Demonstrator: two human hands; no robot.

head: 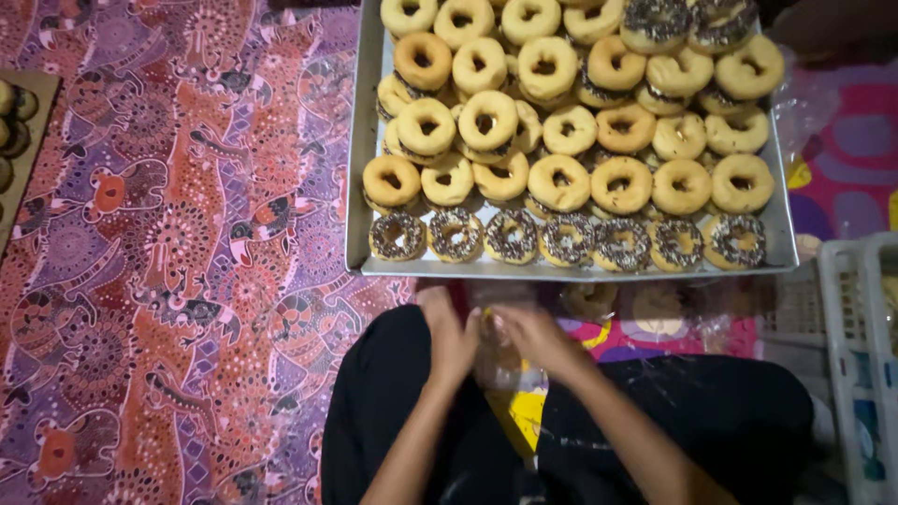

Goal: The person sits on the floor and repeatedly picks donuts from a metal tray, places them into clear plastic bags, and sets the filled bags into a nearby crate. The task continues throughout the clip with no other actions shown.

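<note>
Head view, hands: left hand point(452, 339) and right hand point(530, 339) meet over the lap, just below the tray's near edge.
Grip: both hands pinch a clear plastic bag point(500, 360) between them; its contents are blurred, and how tightly the fingers close I cannot tell.
Bag's lie: it sits directly between the two grips, equally near each, its long axis running roughly away from the body.
Tray: metal tray point(360, 187) of doughnuts lies straight ahead on the patterned cloth point(168, 262), the sprinkled doughnuts point(566, 239) in the nearest row.
Right side: white plastic basket point(856, 318), apart from the hands.
</note>
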